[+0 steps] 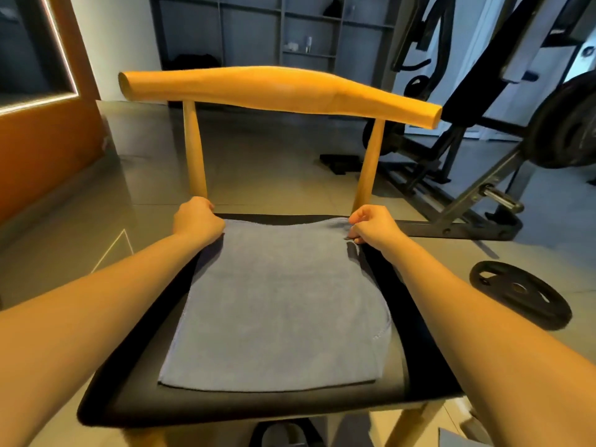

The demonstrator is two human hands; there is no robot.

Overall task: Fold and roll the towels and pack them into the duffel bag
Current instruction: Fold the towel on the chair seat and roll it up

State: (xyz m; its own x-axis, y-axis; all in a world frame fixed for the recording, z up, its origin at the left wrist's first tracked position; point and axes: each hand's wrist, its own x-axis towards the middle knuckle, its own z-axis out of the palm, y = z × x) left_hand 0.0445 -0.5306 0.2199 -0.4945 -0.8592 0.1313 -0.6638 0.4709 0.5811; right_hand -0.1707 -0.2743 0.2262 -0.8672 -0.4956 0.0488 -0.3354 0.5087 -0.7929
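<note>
Towel (pixel 277 301), grey-blue, folded flat, fingers of left hand (pixel 196 217) and right hand (pixel 374 225) pinching far corners.

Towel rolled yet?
No, the towel lies flat on the chair seat, with the left hand and right hand holding its far corners.

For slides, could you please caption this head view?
Left hand and right hand grip a grey towel on a chair.
</note>
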